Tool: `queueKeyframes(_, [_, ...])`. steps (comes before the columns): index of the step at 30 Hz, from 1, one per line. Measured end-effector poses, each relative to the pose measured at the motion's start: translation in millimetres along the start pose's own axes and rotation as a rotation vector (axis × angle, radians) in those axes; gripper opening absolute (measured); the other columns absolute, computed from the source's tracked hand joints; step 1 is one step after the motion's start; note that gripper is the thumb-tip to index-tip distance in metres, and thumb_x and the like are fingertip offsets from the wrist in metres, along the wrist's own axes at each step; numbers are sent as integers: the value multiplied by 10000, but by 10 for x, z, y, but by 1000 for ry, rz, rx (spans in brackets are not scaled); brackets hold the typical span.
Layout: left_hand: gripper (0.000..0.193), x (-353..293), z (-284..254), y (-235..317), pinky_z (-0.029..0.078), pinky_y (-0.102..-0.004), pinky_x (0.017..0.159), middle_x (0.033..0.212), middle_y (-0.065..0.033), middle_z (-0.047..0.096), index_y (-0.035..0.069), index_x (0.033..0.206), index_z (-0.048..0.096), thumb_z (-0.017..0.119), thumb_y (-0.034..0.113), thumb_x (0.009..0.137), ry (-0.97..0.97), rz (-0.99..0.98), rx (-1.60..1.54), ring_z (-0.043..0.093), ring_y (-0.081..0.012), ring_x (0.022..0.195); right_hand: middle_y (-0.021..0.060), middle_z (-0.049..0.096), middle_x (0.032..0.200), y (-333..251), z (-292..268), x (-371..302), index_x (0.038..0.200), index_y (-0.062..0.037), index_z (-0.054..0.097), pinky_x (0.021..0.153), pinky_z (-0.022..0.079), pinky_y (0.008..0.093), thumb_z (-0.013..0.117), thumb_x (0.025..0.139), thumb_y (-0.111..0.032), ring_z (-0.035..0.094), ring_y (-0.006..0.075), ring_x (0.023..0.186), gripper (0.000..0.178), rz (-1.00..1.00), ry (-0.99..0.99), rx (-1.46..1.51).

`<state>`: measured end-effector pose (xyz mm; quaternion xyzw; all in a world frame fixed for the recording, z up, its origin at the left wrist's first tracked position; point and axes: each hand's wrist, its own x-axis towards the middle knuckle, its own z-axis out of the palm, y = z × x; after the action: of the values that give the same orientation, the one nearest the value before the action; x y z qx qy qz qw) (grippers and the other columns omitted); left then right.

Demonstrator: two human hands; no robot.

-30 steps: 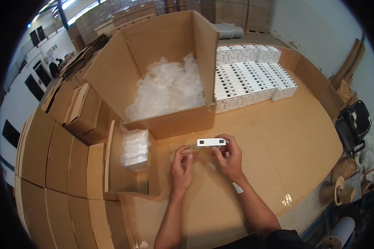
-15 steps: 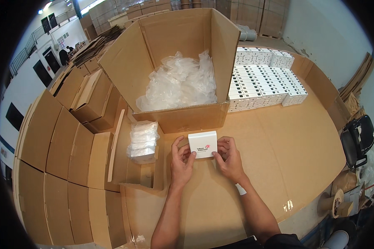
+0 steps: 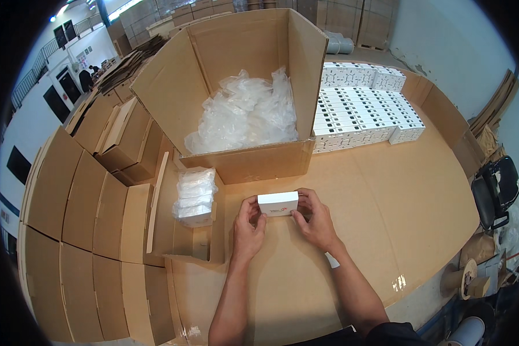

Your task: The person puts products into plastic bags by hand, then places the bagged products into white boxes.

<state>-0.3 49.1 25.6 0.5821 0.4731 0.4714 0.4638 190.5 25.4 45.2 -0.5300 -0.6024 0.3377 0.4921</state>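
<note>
A small white square box-like unit [image 3: 278, 203] with a small red and dark print is held over the table between my hands. My left hand [image 3: 250, 229] grips its left side, thumb in front and fingers behind. On its right side, my right hand [image 3: 315, 220] pinches it the same way. The unit is tilted, so its top edge faces up and its printed front looks foreshortened. To the left of my hands stands an open cardboard box [image 3: 218, 233], holding a row of white units wrapped in clear plastic [image 3: 195, 193].
A big open carton [image 3: 254, 161] full of clear plastic bags [image 3: 248, 112] stands behind my hands. Rows of stacked white units [image 3: 369, 112] fill the back right of the cardboard-covered table [image 3: 375, 230]. Closed cartons [image 3: 78, 242] are stacked at left; a black chair [image 3: 493, 196] is at right.
Both hands have tipped the white unit, so its printed front shows less and its top edge more. The whole view has shifted slightly.
</note>
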Motion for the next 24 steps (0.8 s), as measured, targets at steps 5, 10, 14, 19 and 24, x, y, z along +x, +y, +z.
queueKeyframes(5, [396,-16,8,57,485,-366,1034,1230,-167,663,-9,1333,508,549,-60,942,-7,-27,37,645,-262,1190,201,690,1178,9,-17,-6,1302,15,475,941,560,384,645,899,77,691,299,1126,441,12,-18,-10])
queueKeyframes(10, [385,-29,1,53,491,-368,1021,1217,-167,670,-1,1320,516,568,-42,941,-1,-1,65,654,-269,1181,207,688,1181,-7,-2,-20,1298,14,480,938,563,386,646,901,73,691,301,1126,434,31,-33,-7])
queueKeyframes(14, [381,-23,1,45,492,-381,1014,1235,-173,661,-5,1316,507,590,-17,944,-16,5,96,648,-280,1191,208,688,1180,9,-22,-21,1298,9,483,938,562,387,651,900,65,691,310,1122,436,29,-35,-47])
queueKeyframes(19, [466,-27,38,30,471,-381,1034,1217,-159,653,7,1331,495,578,-60,877,76,74,29,628,-277,1196,209,674,1200,-16,-17,-4,1295,8,491,967,547,397,646,879,55,675,314,1154,447,12,-43,-89])
queueKeyframes(24, [520,-81,57,248,467,-382,1004,1140,-145,655,10,1296,527,555,-103,789,275,261,41,625,-285,1120,208,645,1233,97,-105,3,1294,12,498,993,528,394,528,822,94,655,318,1165,480,-33,27,-32])
